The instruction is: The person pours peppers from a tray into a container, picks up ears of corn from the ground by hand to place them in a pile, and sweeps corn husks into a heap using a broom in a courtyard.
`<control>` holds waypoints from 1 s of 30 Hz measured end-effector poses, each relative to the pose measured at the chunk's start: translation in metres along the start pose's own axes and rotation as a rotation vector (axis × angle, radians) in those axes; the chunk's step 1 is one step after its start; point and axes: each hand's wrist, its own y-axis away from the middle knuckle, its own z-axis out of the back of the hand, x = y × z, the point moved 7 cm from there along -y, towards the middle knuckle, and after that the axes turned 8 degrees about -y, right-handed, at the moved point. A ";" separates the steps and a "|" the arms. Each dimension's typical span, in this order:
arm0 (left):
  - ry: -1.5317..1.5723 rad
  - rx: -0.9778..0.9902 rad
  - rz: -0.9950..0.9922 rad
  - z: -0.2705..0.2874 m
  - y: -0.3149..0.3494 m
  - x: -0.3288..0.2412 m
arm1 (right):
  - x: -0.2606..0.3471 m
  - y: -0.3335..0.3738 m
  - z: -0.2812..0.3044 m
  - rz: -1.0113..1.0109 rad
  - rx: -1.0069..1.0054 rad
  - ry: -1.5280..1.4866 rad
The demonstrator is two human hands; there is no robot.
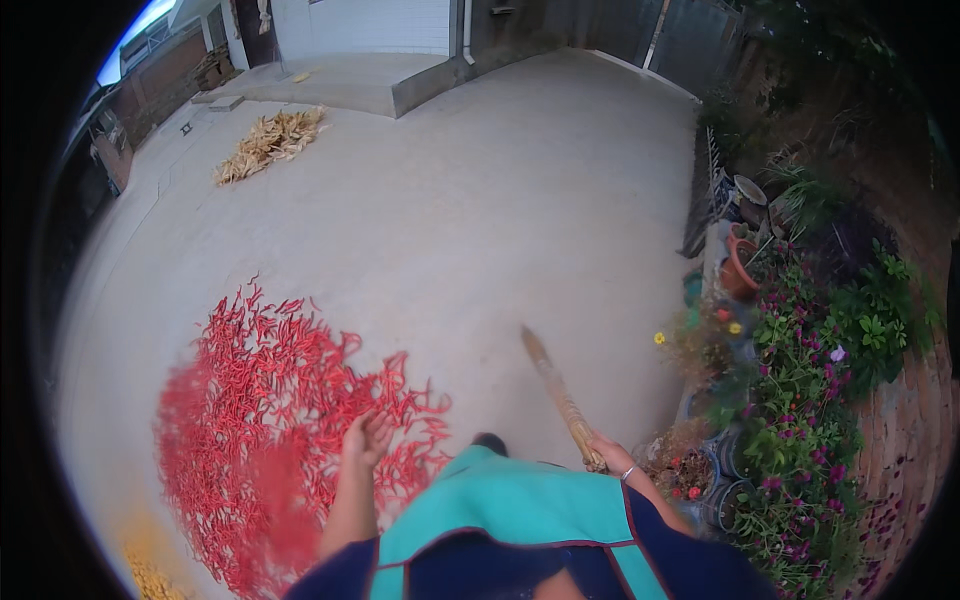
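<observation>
Red chili peppers (260, 400) lie spread in a wide patch over the concrete on my left. My left hand (368, 437) is above the right part of that patch, palm turned up and fingers loosely apart, holding nothing. On the other side of my body, my right hand (610, 455) is closed round the end of what looks like a short straw hand broom (560, 395). Its shaft seems bound or braided, and the narrow tip points forward and slightly left, well apart from the peppers. Motion or lens blur softens the broom.
Dry corn husks (268, 145) form a pile at the far left, before a raised concrete step (350, 90). Flowering plants (800, 400) and pots, including a terracotta pot (738, 268), line the right side. Something yellow (150, 572) lies at the lower left.
</observation>
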 end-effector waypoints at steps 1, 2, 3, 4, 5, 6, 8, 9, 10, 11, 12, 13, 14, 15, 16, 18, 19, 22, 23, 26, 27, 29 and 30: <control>-0.015 0.044 -0.002 -0.031 -0.027 -0.023 | 0.022 -0.013 0.003 0.009 -0.043 -0.032; -0.030 0.044 0.017 -0.054 -0.047 -0.036 | 0.035 -0.016 0.009 -0.011 -0.097 -0.064; -0.035 0.021 0.026 -0.072 -0.062 -0.047 | 0.047 -0.019 0.013 -0.017 -0.139 -0.097; -0.084 0.085 0.041 -0.103 -0.080 -0.067 | 0.070 -0.031 0.010 -0.003 -0.160 -0.124; -0.113 0.136 0.012 -0.135 -0.096 -0.091 | 0.089 -0.042 0.006 0.024 -0.172 -0.157; -0.147 0.153 0.004 -0.160 -0.113 -0.109 | 0.103 -0.052 0.003 0.048 -0.186 -0.210; -0.212 0.216 -0.021 -0.211 -0.147 -0.145 | 0.129 -0.076 -0.001 0.043 -0.253 -0.315; -0.214 0.234 -0.029 -0.229 -0.166 -0.159 | 0.139 -0.093 -0.002 0.037 -0.300 -0.359; -0.200 0.259 -0.043 -0.247 -0.186 -0.174 | 0.155 -0.110 -0.007 0.067 -0.286 -0.370; -0.176 0.303 -0.063 -0.265 -0.208 -0.191 | 0.172 -0.133 -0.012 0.072 -0.287 -0.386; -0.161 0.334 -0.077 -0.276 -0.229 -0.204 | 0.188 -0.157 -0.017 0.068 -0.299 -0.392; -0.164 0.287 -0.049 -0.277 -0.249 -0.214 | 0.205 -0.180 -0.023 0.065 -0.316 -0.379; -0.145 0.269 -0.045 -0.275 -0.267 -0.227 | 0.226 -0.208 -0.032 0.077 -0.330 -0.358; -0.106 0.274 -0.065 -0.274 -0.283 -0.243 | 0.244 -0.236 -0.048 0.045 -0.322 -0.349; -0.061 0.142 -0.046 -0.258 -0.294 -0.257 | 0.263 -0.266 -0.065 0.024 -0.313 -0.318; 0.045 -0.011 -0.060 -0.239 -0.311 -0.300 | 0.320 -0.331 -0.110 0.009 -0.295 -0.248; 0.115 -0.130 -0.062 -0.222 -0.314 -0.325 | 0.342 -0.361 -0.140 -0.043 -0.251 -0.254; 0.191 -0.139 -0.290 -0.190 -0.320 -0.405 | 0.414 -0.446 -0.234 -0.135 -0.154 -0.142; 0.168 -0.207 -0.384 -0.174 -0.322 -0.426 | 0.440 -0.472 -0.269 -0.123 -0.088 -0.095; 0.393 -0.290 -0.422 -0.120 -0.347 -0.465 | 0.490 -0.547 -0.382 -0.140 0.059 0.012; 0.449 -0.293 -0.429 -0.106 -0.363 -0.480 | 0.506 -0.573 -0.422 -0.133 0.105 0.028; 0.536 -0.323 -0.413 -0.077 -0.397 -0.507 | 0.524 -0.617 -0.500 -0.133 0.171 0.012; 0.572 -0.350 -0.396 -0.067 -0.411 -0.520 | 0.532 -0.634 -0.535 -0.140 0.196 -0.012</control>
